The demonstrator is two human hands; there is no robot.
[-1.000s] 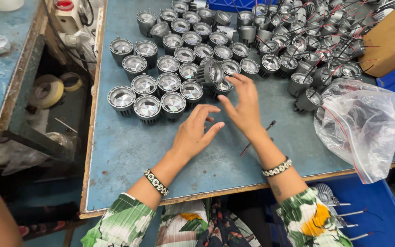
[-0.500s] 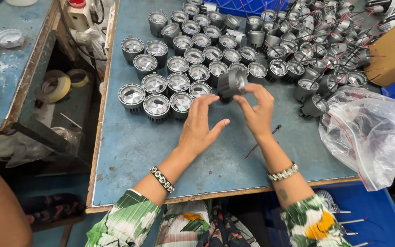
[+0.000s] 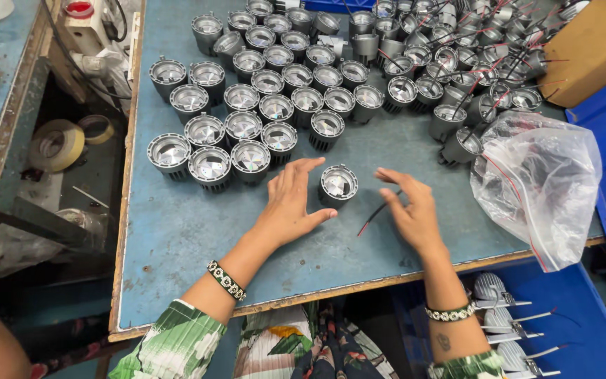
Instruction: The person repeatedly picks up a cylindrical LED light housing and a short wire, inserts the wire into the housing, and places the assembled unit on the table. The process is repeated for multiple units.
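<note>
Plainly, both hands, left hand (image 3: 290, 203) and right hand (image 3: 408, 207), lay open, flanking the lamp housing (image 3: 337, 184); it looked rigid, fairly light, best gripped by its finned sides.

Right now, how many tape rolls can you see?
2. Both lie left of the table: a large roll, and a smaller roll beside it. More may be hidden.

Far lamp housings (image 3: 457, 28) cut off at top edge, wires perhaps tangled.
</note>
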